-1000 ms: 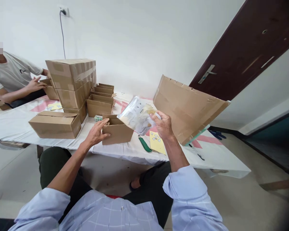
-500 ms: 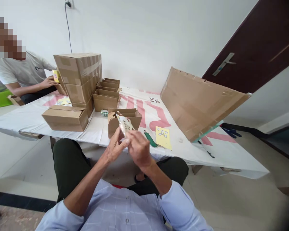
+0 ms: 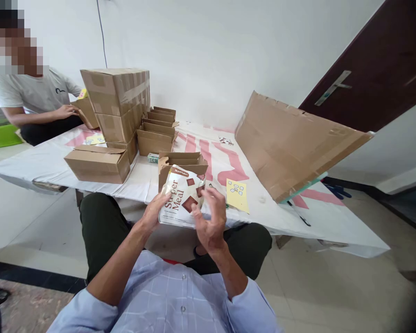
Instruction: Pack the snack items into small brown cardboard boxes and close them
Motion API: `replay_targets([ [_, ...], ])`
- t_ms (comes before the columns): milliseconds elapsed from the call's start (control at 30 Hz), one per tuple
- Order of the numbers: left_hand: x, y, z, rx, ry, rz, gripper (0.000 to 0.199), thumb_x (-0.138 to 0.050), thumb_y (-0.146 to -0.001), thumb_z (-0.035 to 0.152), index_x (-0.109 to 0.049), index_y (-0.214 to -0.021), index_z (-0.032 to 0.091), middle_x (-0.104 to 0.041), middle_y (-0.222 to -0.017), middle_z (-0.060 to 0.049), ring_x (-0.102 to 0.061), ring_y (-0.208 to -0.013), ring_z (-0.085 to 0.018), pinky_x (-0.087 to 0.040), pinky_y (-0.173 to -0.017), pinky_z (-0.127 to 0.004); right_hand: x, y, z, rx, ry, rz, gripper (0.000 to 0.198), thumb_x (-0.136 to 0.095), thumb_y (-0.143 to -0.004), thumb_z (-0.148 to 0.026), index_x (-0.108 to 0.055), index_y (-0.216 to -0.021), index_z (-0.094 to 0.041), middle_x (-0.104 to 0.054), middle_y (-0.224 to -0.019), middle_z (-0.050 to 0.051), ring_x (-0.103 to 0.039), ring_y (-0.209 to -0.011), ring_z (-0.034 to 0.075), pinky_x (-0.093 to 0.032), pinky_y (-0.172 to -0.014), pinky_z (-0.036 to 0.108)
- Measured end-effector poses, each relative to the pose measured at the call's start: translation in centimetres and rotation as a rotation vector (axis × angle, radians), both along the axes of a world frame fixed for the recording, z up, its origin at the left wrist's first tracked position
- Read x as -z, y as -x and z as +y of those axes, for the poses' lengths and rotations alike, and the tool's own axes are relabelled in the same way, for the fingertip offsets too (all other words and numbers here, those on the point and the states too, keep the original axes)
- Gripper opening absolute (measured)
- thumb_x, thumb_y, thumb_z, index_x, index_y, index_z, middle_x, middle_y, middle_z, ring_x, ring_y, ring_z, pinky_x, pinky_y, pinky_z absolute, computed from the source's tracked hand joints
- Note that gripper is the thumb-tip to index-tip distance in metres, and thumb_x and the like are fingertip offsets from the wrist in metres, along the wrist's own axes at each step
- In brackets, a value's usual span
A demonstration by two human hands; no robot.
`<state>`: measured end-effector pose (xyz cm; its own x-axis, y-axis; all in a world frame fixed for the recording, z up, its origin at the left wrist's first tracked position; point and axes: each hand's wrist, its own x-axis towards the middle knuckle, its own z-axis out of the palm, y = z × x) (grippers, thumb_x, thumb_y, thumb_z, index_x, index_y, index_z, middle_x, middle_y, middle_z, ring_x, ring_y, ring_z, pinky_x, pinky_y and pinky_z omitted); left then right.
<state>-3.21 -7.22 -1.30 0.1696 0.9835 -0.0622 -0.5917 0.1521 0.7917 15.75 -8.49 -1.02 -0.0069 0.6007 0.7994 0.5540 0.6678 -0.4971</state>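
Observation:
A white pouch (image 3: 178, 199) printed "Super Meal" with brown squares faces me above the table's front edge. My left hand (image 3: 153, 212) grips its left side, thumb against the front. Near the pouch's lower right, my right hand (image 3: 211, 224) has its fingers spread and apart; whether its fingertips touch the pouch I cannot tell. Right behind the pouch stands an open cardboard box (image 3: 163, 175), partly hidden by it. A yellow card (image 3: 237, 194) with drawn shapes lies to the right of my right hand.
Taped cartons (image 3: 116, 92) are stacked at left, with a flap-topped box (image 3: 97, 165) in front. Several open boxes (image 3: 155, 142) line up beside them, near a small green box (image 3: 153, 158). A large cardboard piece (image 3: 294, 143) leans at right. A co-worker's hand (image 3: 67, 112) holds a box.
The pouch, earlier edge-on between both hands, now has its printed front turned toward me. My right hand has opened and moved right, covering most of the green tool on the table.

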Motion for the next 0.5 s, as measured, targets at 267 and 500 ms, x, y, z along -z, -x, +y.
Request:
replay_targets([
  [267,0.7,-1.3,0.2,-0.143,-0.099,-0.057,0.068,-0.094,-0.073,0.057,-0.072,-0.124,0.017,-0.085,-0.114,-0.013,-0.078,-0.119,-0.039,-0.065,-0.100,-0.047,3.2,0.7,0.1,-0.441,0.837,0.733,0.061,-0.082,-0.087,-0.063,-0.070,-0.134,-0.026,-0.079,-0.123,0.010,-0.077,-0.106,0.031,-0.069,-0.086,0.045],
  [500,-1.0,0.8,2.4,-0.195,-0.237,0.001,0.071,-0.095,-0.074,0.054,-0.073,-0.130,0.016,-0.083,-0.116,-0.013,-0.080,-0.105,-0.033,-0.065,-0.089,-0.040,0.7,-0.6,3.2,-0.520,0.808,0.843,0.051,-0.097,-0.069,-0.054,-0.073,-0.105,-0.026,-0.080,-0.093,0.000,-0.073,-0.076,0.020,-0.065,-0.065,0.033],
])
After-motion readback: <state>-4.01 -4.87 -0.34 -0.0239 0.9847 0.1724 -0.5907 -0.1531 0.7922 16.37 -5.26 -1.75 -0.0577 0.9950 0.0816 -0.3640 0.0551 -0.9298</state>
